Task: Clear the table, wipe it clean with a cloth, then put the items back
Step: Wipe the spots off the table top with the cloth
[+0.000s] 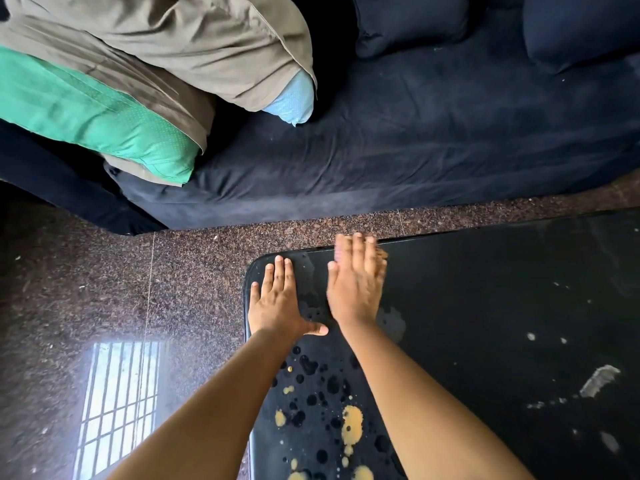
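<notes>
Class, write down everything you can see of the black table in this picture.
The table has a glossy black top, glass-like, with a rounded corner near the left hand, which lies flat on it. The blurred right hand is beside it, over the far edge. Dark droplets and yellowish splashes mark the near end; whitish smears lie to the right. Speckled brown floor shows around it.

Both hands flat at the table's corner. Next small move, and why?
Probably draw the right hand toward the yellow splotches at the near edge of the table. They and the droplets are unwiped, and the left hand lies flat alongside. Whether a cloth lies under the blurred right hand is unclear.
</notes>
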Motion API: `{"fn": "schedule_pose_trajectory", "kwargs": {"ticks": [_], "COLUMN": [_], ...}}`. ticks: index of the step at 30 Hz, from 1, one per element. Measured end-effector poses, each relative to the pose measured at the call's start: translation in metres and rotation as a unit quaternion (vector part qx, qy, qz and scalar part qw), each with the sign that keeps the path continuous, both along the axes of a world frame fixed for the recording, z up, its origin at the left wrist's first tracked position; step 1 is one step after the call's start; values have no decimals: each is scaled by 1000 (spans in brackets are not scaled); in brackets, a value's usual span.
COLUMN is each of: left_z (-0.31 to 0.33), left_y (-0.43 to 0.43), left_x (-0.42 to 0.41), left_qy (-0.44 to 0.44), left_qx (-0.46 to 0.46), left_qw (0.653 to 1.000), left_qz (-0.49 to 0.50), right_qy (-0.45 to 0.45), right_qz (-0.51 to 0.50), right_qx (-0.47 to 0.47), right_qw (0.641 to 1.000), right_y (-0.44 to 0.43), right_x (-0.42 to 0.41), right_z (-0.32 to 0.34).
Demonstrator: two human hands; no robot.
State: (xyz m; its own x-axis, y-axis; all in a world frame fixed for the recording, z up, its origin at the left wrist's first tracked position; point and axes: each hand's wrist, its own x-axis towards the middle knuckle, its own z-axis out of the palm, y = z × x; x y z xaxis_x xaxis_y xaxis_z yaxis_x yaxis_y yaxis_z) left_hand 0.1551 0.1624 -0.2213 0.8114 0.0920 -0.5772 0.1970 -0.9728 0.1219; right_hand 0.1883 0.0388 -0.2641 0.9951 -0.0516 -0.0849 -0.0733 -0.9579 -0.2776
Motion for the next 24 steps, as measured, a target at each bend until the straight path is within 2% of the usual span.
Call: {"fn": "schedule_pose_trajectory", "kwargs": {"ticks": [3,5,6,10,12,14,16,18,19,22,24], "left_z": [0,0,0,-1,-2,-3,-3,-3,-3,-3,-4], "left_y": [2,2,1,1,2,3,4,5,6,6,5], "left_x": [-1,-1,0,0,0,0,-1,-1,-1,-2,-2], "left_qy": [-7,-8,-5,-2,-6,-8,-12,-16,-15,-14,-21], "left_qx": [2,0,-3,-6,-7,-7,-5,-5,-7,-11,-11], "left_qw": [1000,1000,1000,1000,1000,1000,1000,1000,1000,1000,1000], "left_qz": [-4,-3,-4,-4,-5,-6,-7,-9,-9,-8,-6], "right_qy": [-16,-1,3,-12,5,-1,1,7,10,-5,-9], "right_qz": [176,216,189,-26,-33,69,195,225,197,27,-27], "right_qx": [-17,-20,-20,-40,-19,-1,-15,-20,-24,-43,-40], "right_qw": [984,976,982,999,999,998,981,974,980,999,999], "right_y": [10,-9,-20,-35,-15,4,5,-13,-25,-45,-33], "right_x": [-7,-3,-1,0,-3,-8,-15,-16,-18,-25,-27], "right_z": [1,-1,-4,-3,-3,1,3,0,-2,-2,-3]}}
